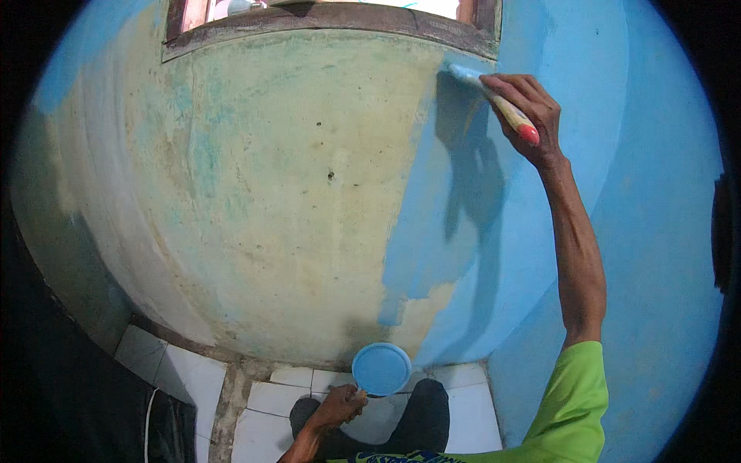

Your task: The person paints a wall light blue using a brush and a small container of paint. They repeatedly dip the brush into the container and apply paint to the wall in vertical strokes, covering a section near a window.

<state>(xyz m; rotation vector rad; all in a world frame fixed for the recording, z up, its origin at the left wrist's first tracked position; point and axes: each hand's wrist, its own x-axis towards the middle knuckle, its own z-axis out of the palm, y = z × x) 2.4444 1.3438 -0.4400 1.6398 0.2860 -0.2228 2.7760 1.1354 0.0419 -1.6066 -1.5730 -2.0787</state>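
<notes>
My right hand (pixel 529 113) grips a paintbrush (pixel 509 110) by its pale wooden handle, which ends in a red tip. The blue-coated bristles lie against the wall just under the window's right corner. Low in front of me, my left hand (pixel 338 405) holds a round container of blue paint (pixel 382 368) by its edge or handle; the exact grip is partly hidden by the fingers. Blue paint (pixel 428 231) covers the right side of the wall (pixel 278 202). The wall's middle and left are worn yellow-green, with stains and small holes.
A weathered wooden window frame (pixel 336 17) spans the top. At right, a blue side wall (pixel 648 289) meets this wall in a corner. White floor tiles (pixel 266 399) lie below, around my knees (pixel 425 411). A black object (pixel 173 428) stands at lower left, a dark one (pixel 721 231) at far right.
</notes>
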